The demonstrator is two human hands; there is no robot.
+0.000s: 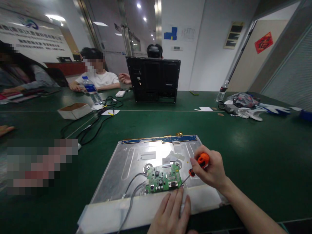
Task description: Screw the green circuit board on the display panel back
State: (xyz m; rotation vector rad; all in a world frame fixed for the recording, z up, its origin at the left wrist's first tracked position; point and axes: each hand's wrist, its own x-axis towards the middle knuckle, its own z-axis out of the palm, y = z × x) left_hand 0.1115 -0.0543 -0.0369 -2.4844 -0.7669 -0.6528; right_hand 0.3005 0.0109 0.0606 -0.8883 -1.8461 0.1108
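A metal panel (117,175) is seen lying flat on the green table (255,156), close to the near edge, with a blue strip (158,139) along its far edge. A green circuit board (163,180) is mounted on the panel's near half, and grey wires (133,187) are led from the board's left side toward the near edge. White flat cables (172,157) are seen just beyond the board.

The right hand (212,172) is closed around the orange handle of a screwdriver (198,164); the fingers are curled tightly about the handle. The tool is tilted, and its tip is set at the right-hand corner of the circuit board. Whether the tip is seated in a screw cannot be told.

The left hand (172,213) is laid flat and open on the near edge of the panel, fingers extended, with the fingertips touching the panel just beside the near edge of the board. Nothing is gripped by it.

Farther off on the table, a black monitor shell (153,79) is stood upright, a cardboard box (74,110) and a water bottle (91,89) are placed to the left with black cables (95,126) near them, and a second bottle (221,91) and a heap of gloves (251,112) are noted to the right. Other persons are seated along the far and left sides.
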